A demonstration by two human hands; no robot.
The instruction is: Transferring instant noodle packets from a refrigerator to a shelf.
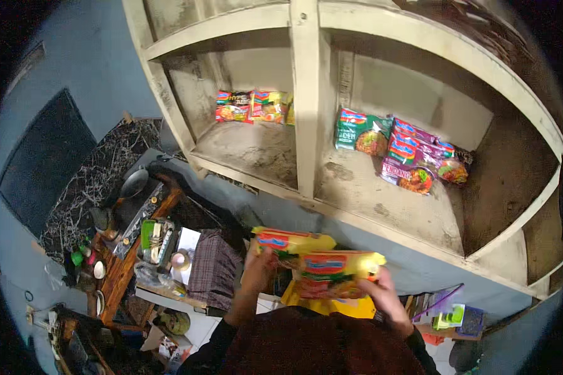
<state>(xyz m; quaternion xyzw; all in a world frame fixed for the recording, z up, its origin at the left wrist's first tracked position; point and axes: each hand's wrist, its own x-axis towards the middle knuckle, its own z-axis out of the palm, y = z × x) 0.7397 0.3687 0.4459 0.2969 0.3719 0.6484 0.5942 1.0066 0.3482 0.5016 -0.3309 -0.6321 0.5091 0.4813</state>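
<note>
Shelves (305,100) beyond; yellow packets (327,270), long axes sideways

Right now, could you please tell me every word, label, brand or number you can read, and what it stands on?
I won't copy the wording, but print shows here:
Black-and-red packet, left compartment: large lettering readable, small print not.
Green packet, right compartment: likewise.
Purple packet beside it: likewise.
Farther yellow packet, left hand: blurred.
Nearer yellow packet, right hand: blurred.
</note>
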